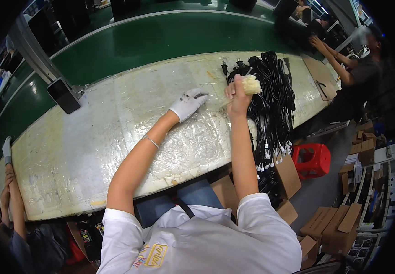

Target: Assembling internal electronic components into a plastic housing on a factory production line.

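A long, pale cream table (83, 150) with a curved-looking outline bears wrinkled, glossy clear plastic film (197, 141). Toward its right end lies a thick heap of glossy black cables (275, 91), black plugs (225, 68) toward the far edge, small white connectors (266, 155) hanging past the near edge. Beyond lies a flat brown cardboard sheet (317, 73).

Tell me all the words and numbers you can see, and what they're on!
White shirt: yellow-framed lettering is there, but I won't copy its words.
Cardboard box: markings too small and blurred to read.
Black device: no readable text.
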`<move>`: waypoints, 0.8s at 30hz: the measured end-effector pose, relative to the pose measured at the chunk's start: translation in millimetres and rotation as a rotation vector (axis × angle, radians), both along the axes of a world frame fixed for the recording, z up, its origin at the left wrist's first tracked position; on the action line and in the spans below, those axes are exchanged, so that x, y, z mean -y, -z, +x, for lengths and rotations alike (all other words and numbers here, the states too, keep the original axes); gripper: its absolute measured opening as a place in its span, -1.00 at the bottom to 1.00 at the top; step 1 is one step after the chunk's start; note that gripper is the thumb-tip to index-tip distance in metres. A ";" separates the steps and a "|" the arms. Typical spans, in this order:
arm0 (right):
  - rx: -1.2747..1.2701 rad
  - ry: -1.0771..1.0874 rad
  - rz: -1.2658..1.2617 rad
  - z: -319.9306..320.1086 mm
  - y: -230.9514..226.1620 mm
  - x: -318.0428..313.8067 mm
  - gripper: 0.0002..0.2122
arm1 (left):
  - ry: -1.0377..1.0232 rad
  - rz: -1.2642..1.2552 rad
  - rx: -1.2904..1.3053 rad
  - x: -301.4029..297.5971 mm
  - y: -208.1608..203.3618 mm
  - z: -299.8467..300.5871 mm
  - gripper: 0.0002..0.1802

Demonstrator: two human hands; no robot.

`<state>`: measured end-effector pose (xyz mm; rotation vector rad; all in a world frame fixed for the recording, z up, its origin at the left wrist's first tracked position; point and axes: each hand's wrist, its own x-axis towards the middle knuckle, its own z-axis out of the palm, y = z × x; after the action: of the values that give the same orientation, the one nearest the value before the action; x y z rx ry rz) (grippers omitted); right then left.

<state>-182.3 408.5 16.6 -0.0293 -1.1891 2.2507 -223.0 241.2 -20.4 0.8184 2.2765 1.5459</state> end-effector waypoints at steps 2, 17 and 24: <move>-0.007 0.008 -0.016 0.5 0.8 -3.4 -0.83 | -0.015 0.021 0.017 0.2 -0.8 -2.9 -0.63; 0.153 0.046 0.293 -20.4 24.1 13.8 -0.76 | 0.025 -0.075 0.002 6.7 -10.5 -6.0 -0.60; 0.178 0.038 0.358 -21.7 27.0 16.7 -0.74 | 0.038 -0.123 -0.017 10.4 -15.5 -6.0 -0.58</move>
<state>-204.0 391.8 -10.4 -0.1127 -1.6559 2.0042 -229.0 230.8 -4.9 0.8392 2.3272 1.3731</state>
